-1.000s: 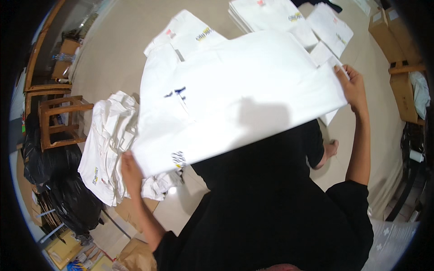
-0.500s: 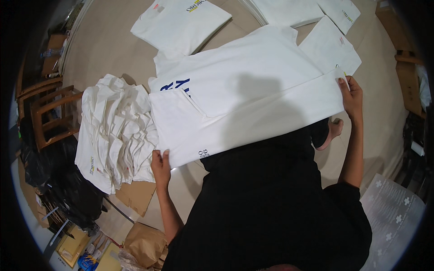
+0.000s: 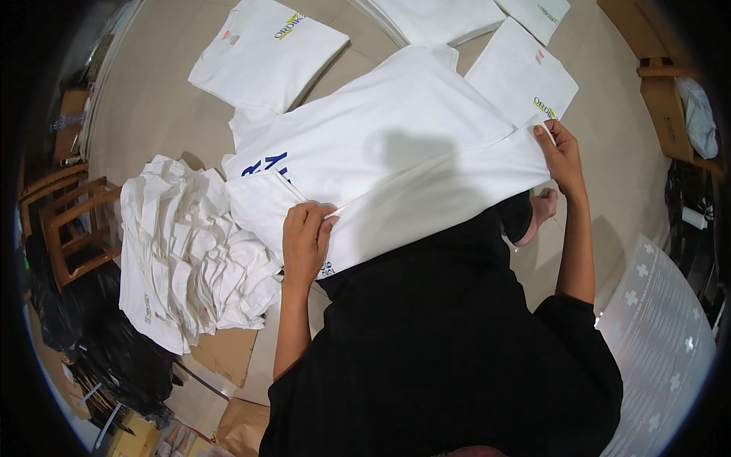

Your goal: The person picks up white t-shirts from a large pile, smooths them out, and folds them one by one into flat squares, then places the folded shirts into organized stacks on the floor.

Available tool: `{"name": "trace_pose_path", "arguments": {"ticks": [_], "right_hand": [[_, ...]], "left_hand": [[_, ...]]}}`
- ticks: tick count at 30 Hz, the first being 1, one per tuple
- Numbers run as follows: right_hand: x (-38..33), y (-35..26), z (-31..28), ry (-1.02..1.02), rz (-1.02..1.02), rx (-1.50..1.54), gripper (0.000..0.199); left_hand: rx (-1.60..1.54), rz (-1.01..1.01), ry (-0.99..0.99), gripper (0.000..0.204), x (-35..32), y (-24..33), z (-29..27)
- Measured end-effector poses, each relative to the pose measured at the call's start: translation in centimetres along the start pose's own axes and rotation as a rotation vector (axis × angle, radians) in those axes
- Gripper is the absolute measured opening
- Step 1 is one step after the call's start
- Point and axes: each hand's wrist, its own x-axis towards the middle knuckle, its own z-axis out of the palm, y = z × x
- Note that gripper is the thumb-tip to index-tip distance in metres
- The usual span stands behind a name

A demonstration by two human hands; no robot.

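A white T-shirt (image 3: 426,91) with dark blue lettering is spread in front of me, its near side folded over lengthwise. At the shirt's right end, my right hand (image 3: 562,156) pinches the folded edge, thumb on top. My left hand (image 3: 307,236) is closed on the cloth near the folded sleeve, back of the hand up; part of its grip is hidden. My shadow falls across the middle of the shirt. To the left is a thick, rumpled pile of white T-shirts (image 3: 183,244).
Folded white shirts lie beyond: one at the upper left (image 3: 266,57), another at the upper right (image 3: 525,72). At the left stand a wooden frame (image 3: 72,228) and black plastic bags (image 3: 114,350). Cardboard boxes (image 3: 659,114) line the right; a pale printed sheet (image 3: 655,335) is at lower right.
My left hand has moved from the shirt's lower left corner up and right to the fold by the sleeve. My right hand keeps its pinch. The whole view has shifted a little.
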Motion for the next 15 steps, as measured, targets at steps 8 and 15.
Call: {"name": "trace_pose_path", "arguments": {"ticks": [8,15], "right_hand": [[1.1,5.0,1.8,0.045,-0.007,-0.317,0.029],[0.6,5.2,5.3,0.075,0.025,-0.607,0.034]], "left_hand": [[-0.02,-0.145,0.133,0.011,0.3,-0.1,2.0],[0.132,-0.149,0.12,0.019,-0.1,0.7,2.6]]}}
